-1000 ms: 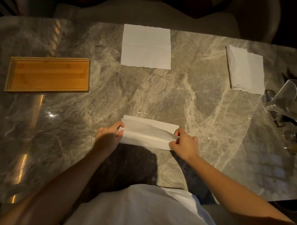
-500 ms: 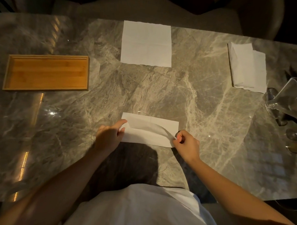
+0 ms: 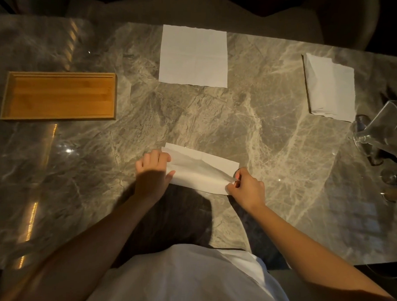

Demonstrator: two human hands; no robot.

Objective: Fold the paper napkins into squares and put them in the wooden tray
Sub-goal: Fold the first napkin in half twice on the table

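We note the left hand (image 3: pixel 153 171) pressing and the right hand (image 3: pixel 246 186) pinching the half-folded white paper napkin (image 3: pixel 202 171) between them; uneven pull risks a skewed crease or tear, and the empty rectangular wooden tray (image 3: pixel 59 96) waits far left.

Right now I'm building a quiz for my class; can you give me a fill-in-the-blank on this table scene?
1. The wooden tray holds ____ napkins.
2. Both hands, left and right, grip the ____ napkin.
3. The flat open napkin lies at the table's ____ edge.

Missing: no; half-folded; far
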